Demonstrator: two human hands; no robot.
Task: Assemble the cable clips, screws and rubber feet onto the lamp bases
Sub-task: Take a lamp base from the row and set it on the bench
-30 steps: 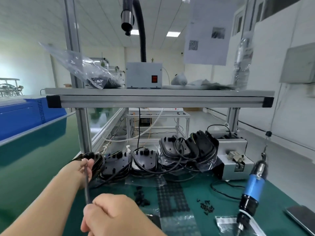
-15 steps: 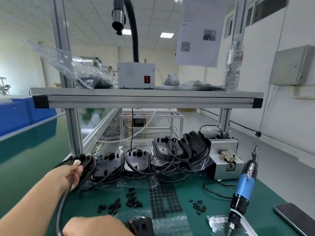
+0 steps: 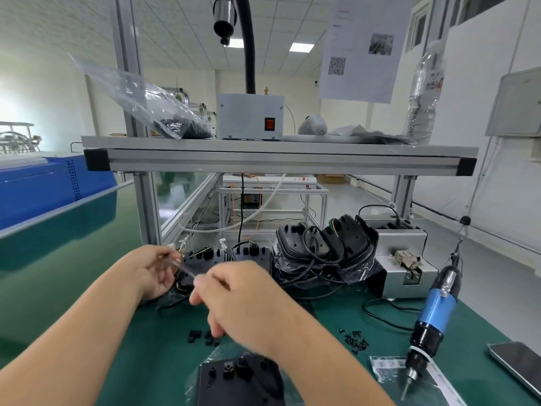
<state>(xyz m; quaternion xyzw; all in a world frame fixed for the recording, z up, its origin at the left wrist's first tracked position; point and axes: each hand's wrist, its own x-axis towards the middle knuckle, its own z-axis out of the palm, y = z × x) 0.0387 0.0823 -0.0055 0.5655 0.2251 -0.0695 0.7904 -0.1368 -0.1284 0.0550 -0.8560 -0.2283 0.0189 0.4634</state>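
Lamp base (image 3: 234,379) lay nearest you at the mat's front edge, underside up in its plastic wrap, no hand on it. Risk there: your right forearm hung right over it, so a careless drop of the elbow could have shoved it off the mat (image 3: 164,347).

Clips (image 3: 202,337) sat loose just beyond the base, partly under your right hand (image 3: 243,300); screws (image 3: 355,339) were scattered to the right, near the driver (image 3: 433,315). A sweep of the wrist could have scattered either pile.

Your hands met above the mat. Left hand (image 3: 152,272) pinched a thin, blurred strip, likely wrap or cable; I could not tell which. Right hand's fingers were curled toward the same strip, but whether they had hold of it I could not tell.

Farther back, more bases (image 3: 325,244) leaned in a row, cables tangled. Tugging the strip could have snagged a cable and toppled them.
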